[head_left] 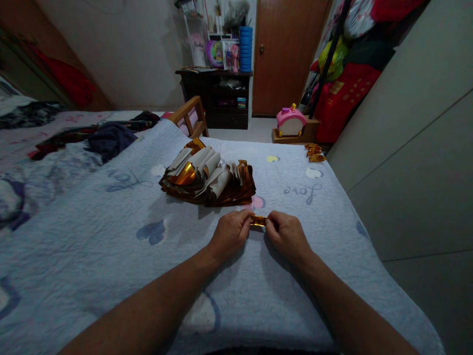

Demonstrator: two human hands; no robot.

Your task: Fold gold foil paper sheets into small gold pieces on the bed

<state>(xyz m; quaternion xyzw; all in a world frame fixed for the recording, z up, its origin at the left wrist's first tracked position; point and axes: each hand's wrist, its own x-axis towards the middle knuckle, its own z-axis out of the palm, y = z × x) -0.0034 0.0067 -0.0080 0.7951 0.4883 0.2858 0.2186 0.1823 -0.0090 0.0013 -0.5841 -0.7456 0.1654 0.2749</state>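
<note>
A narrow folded strip of shiny gold foil paper (pixel 258 221) stretches between my two hands, just above or on the bed cover. My left hand (pixel 232 231) pinches its left end, and my right hand (pixel 288 233) pinches the right end; the fingertips partly hide both ends. Beyond my left hand lies a loose, fanned pile of gold foil paper sheets (pixel 221 186), with pale backs and several curled edges. At the far right corner of the bed rest several small folded gold pieces (pixel 315 154).
The light blue bed cover (pixel 155 276) has hearts and writing on it. Crumpled dark clothes (pixel 111 140) lie at the left. A wooden chair (pixel 190 118), a dark cabinet (pixel 221 101) and a pink toy (pixel 291 121) stand past the far edge. A pale wardrobe (pixel 414 158) borders the right side.
</note>
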